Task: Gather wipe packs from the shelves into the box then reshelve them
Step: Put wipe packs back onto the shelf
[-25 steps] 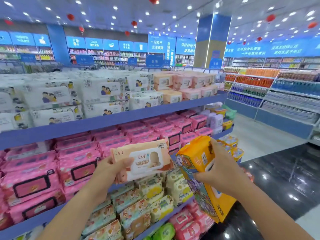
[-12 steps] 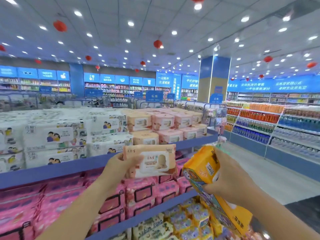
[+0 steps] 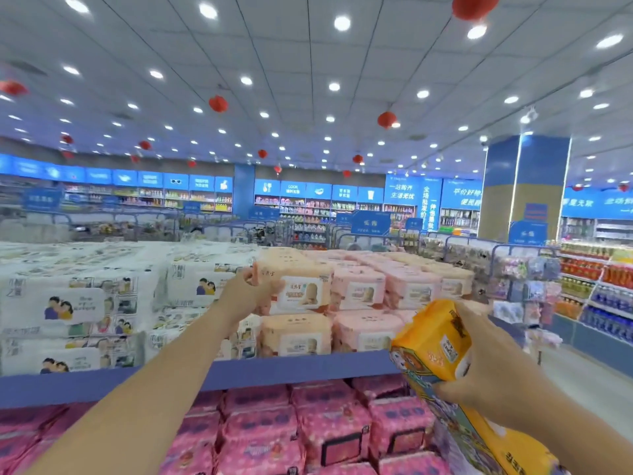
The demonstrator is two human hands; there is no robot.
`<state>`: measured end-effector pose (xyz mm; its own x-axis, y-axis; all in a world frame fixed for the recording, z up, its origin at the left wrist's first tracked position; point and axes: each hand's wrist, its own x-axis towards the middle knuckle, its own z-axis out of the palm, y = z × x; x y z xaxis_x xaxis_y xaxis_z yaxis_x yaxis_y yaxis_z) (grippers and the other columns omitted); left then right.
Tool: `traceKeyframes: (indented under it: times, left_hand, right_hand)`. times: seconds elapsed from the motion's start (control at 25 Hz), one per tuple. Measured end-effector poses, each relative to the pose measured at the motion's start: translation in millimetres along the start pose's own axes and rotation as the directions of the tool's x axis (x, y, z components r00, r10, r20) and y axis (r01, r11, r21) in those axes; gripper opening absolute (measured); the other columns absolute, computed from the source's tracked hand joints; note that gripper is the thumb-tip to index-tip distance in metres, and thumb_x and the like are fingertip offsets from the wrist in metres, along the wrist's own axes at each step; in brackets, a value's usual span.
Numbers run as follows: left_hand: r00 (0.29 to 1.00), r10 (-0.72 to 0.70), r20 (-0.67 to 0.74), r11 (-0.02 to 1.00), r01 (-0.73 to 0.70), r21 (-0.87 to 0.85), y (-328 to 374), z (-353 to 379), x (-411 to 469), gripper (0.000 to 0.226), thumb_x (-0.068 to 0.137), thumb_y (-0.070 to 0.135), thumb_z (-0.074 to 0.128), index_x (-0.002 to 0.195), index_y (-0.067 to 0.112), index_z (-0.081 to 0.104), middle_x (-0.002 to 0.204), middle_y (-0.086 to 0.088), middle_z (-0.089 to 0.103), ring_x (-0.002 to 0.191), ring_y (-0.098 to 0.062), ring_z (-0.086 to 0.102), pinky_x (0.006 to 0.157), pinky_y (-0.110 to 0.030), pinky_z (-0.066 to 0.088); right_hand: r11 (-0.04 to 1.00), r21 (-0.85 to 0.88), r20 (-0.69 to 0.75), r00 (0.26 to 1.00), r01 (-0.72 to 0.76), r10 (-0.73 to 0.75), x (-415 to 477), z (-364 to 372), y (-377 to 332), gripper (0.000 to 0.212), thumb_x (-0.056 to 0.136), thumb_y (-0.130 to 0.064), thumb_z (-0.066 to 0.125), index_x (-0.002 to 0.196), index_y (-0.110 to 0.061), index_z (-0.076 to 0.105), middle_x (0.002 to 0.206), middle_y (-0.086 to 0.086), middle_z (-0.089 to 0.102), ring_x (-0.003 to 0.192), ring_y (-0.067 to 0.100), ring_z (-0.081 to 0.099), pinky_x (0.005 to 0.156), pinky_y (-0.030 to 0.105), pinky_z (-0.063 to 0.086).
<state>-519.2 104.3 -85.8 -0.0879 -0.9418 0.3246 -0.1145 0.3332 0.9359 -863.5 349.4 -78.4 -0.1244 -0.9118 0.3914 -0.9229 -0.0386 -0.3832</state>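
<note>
Right hand [image 3: 486, 375]: fingers curled round yellow box [image 3: 432, 344], tilted, overlapping the right end of blue shelf edge [image 3: 274, 369] | left hand [image 3: 247, 292]: fingers gripping left end of peach wipe pack [image 3: 298, 286], above that edge, atop peach stack [image 3: 295, 337].

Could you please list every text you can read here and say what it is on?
"LOOK": blue sign on the far wall.
"一站购齐 生活无忧": blue wall banner.
Blurred, unreadable: labels on the wipe pack in the left hand, the box in the right hand, the shelved packs.
</note>
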Motion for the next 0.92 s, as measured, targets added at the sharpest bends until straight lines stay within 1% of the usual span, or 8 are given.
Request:
traceKeyframes:
  times: [0.16,0.28,0.48,0.64,0.72,0.76,0.84,0.92]
  left_hand:
    - [0.996,-0.088,0.027,0.995,0.087,0.056,-30.2,31.1,39.3,0.056,0.077,0.041,0.087,0.125,0.025,0.061,0.086,-0.020,0.072,0.071,-0.031,0.068,0.068,-0.041,0.060]
    - [0.993,-0.116,-0.038,0.987,0.119,0.107,-44.4,45.2,49.6,0.030,0.086,0.036,0.080,0.111,0.026,0.066,0.077,-0.014,0.065,0.063,-0.024,0.061,0.076,-0.053,0.060]
    - [0.955,-0.014,-0.298,0.892,0.146,0.428,-33.9,66.9,38.9,0.030,0.093,0.041,0.069,0.113,0.020,0.061,0.096,-0.002,0.070,0.093,-0.028,0.070,0.086,-0.047,0.059]
    - [0.862,0.214,-0.459,0.792,0.122,0.598,-13.6,102.9,-1.7,0.062,0.096,0.038,0.062,0.146,0.010,0.037,0.145,-0.013,0.040,0.135,-0.032,0.042,0.106,-0.046,0.044]
    - [0.903,0.323,-0.283,0.839,-0.135,0.527,-1.8,135.3,-33.4,0.066,0.092,0.041,0.069,0.146,0.021,0.038,0.145,0.001,0.039,0.133,-0.014,0.039,0.107,-0.035,0.038]
    - [0.968,0.220,-0.123,0.915,-0.162,0.369,2.7,154.9,-48.6,0.073,0.086,0.052,0.072,0.147,0.027,0.039,0.147,0.007,0.041,0.131,-0.009,0.042,0.108,-0.035,0.039]
    - [0.985,-0.044,0.169,0.996,0.030,0.084,7.3,189.0,-72.0,0.095,0.071,0.074,0.074,0.149,0.036,0.038,0.149,0.009,0.049,0.132,-0.014,0.052,0.110,-0.045,0.045]
    - [0.932,-0.169,0.320,0.985,0.165,0.042,6.2,201.6,-74.2,0.087,0.073,0.066,0.079,0.145,0.031,0.046,0.135,0.007,0.065,0.121,-0.019,0.065,0.105,-0.050,0.051]
  right_hand:
    - [0.999,-0.002,0.051,0.998,0.040,-0.039,52.9,7.7,29.3,0.129,0.060,-0.062,0.077,0.155,-0.038,-0.006,0.137,-0.009,0.036,0.121,0.020,0.044,0.093,0.039,0.049]
    - [0.988,-0.003,0.073,0.986,0.152,-0.152,82.6,16.1,38.7,0.128,0.057,-0.072,0.073,0.155,-0.035,0.001,0.130,-0.014,0.039,0.119,0.018,0.044,0.093,0.038,0.047]
    - [0.971,0.063,0.123,0.963,0.232,-0.238,108.2,26.1,48.2,0.125,0.063,-0.062,0.078,0.157,-0.032,0.000,0.136,-0.010,0.037,0.124,0.019,0.039,0.093,0.037,0.043]
    - [0.953,0.030,0.147,0.941,0.303,-0.304,118.0,36.3,51.6,0.124,0.062,-0.061,0.076,0.156,-0.032,0.000,0.123,-0.012,0.034,0.118,0.017,0.040,0.088,0.036,0.045]
    - [0.940,-0.005,0.157,0.929,0.341,-0.336,123.7,42.0,54.3,0.124,0.064,-0.061,0.075,0.157,-0.030,-0.001,0.131,-0.007,0.038,0.122,0.020,0.039,0.089,0.036,0.044]
    - [0.931,-0.023,0.163,0.920,0.365,-0.356,126.2,44.3,54.6,0.124,0.065,-0.061,0.076,0.157,-0.029,-0.001,0.134,-0.006,0.038,0.123,0.022,0.039,0.088,0.035,0.042]
    - [0.903,-0.063,0.186,0.893,0.426,-0.409,126.7,48.4,55.3,0.123,0.068,-0.058,0.076,0.158,-0.026,-0.001,0.137,-0.006,0.037,0.126,0.022,0.038,0.088,0.032,0.039]
    - [0.872,-0.104,0.219,0.867,0.478,-0.449,125.0,49.2,57.0,0.123,0.070,-0.053,0.076,0.159,-0.025,-0.004,0.142,-0.004,0.035,0.130,0.023,0.034,0.091,0.032,0.039]
